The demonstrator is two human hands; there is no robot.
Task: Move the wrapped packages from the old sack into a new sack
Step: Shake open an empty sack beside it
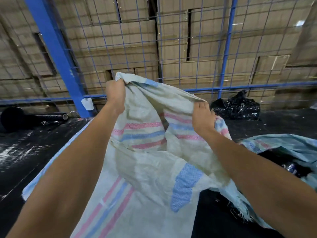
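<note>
Both hands hold up a pale woven sack (151,152) w/ pink & blue stripes, likely the new one. Left hand (115,96) grips its rim high at centre-left; right hand (203,117) pinches the rim lower, to the right, mouth partly spread between them. Sack's long axis runs down toward the person. The old sack (281,143), torn, lies low right, nearer the right arm, dark wrapped packages (291,167) showing inside. Beyond: black plastic bundle (236,105), blue wire fence (171,48), stacked cartons (120,40).
</note>
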